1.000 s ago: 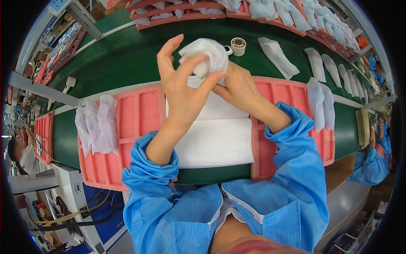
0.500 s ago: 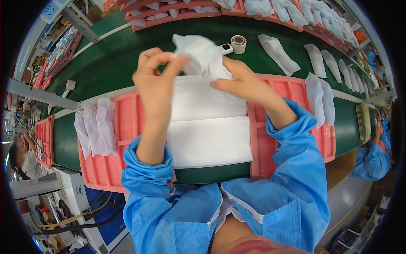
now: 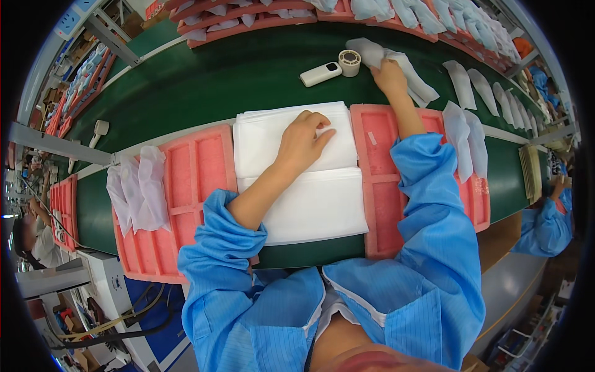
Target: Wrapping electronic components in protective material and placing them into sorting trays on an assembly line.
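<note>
My right hand (image 3: 390, 77) reaches to the far side of the green belt, its fingers closed on the near end of a long white wrapped item (image 3: 364, 51). Right beside it lies another white wrapped item (image 3: 415, 80). My left hand (image 3: 304, 139) is over a stack of thin white bags or sheets (image 3: 260, 133), fingers loosely curled and thumb apart, nothing in them. A second white stack (image 3: 316, 208) lies nearer to me. Just left of my right hand, a white handheld device with a small dark window (image 3: 321, 74) touches a round, cream ring-shaped part (image 3: 349, 62).
Pink foam trays flank the stacks, one at left (image 3: 180, 211) with wrapped items (image 3: 142, 186), one at right (image 3: 378, 186) with wrapped items (image 3: 465, 139). More wrapped items (image 3: 458, 84) line the belt (image 3: 235, 74). Loaded pink trays (image 3: 248, 26) stand behind. A co-worker's blue sleeve (image 3: 545, 232) shows at right.
Both hands were holding a white bag up above the stack. My right hand has moved right to the far belt with a wrapped item; my left hand has come down over the white stack.
</note>
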The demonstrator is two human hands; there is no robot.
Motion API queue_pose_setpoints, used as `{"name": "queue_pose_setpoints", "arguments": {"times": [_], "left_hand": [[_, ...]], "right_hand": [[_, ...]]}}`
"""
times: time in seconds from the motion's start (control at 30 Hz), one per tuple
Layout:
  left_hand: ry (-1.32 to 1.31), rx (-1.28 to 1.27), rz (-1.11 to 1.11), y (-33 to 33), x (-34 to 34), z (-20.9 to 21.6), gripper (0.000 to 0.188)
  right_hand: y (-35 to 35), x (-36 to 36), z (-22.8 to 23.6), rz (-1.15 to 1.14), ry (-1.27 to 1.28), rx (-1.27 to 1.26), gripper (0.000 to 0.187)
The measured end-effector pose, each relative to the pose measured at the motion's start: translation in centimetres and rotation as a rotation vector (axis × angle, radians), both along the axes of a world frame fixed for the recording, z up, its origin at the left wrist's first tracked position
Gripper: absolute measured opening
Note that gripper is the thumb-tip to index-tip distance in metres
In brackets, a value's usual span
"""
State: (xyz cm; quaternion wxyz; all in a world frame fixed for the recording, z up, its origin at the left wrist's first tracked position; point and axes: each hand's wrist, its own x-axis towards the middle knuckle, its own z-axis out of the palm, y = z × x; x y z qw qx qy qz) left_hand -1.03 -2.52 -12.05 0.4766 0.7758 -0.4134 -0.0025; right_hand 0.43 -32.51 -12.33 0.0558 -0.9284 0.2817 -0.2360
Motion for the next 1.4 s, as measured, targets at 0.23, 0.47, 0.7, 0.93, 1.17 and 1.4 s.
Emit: {"name": "queue_pose_setpoints", "arguments": {"times": [0.23, 0.47, 0.7, 0.93, 1.17, 1.4], "left_hand": [[-0.305, 0.197, 0.038, -1.3, -1.2, -0.1, 0.029], [-0.225, 0.149, 0.076, -0.6, -0.4, -0.9, 0.014], [0.183, 0.013, -0.004, 0.5, 1.2, -0.3, 0.009], [0.638, -0.223, -0.099, 1.9, 3.1, 2.1, 0.018], [0.744, -0.264, -0.054, 3.5, 3.7, 4.7, 0.019], [0.761, -0.265, -0.062, 3.4, 4.1, 4.7, 0.019]], "right_hand": [[0.2, 3.1, -2.7, 0.477, -0.442, -0.011, 0.069], [-1.0, 2.0, -2.0, 0.57, -0.148, 1.121, 0.073], [2.8, 1.0, 0.1, 0.402, 0.032, 0.746, 0.065], [6.9, -1.0, 5.6, 0.601, -0.148, 0.817, 0.063], [5.7, -6.7, 13.2, 0.912, -0.528, 0.886, 0.059], [7.2, -8.8, 15.6, 1.102, -0.185, 0.544, 0.058]]}}
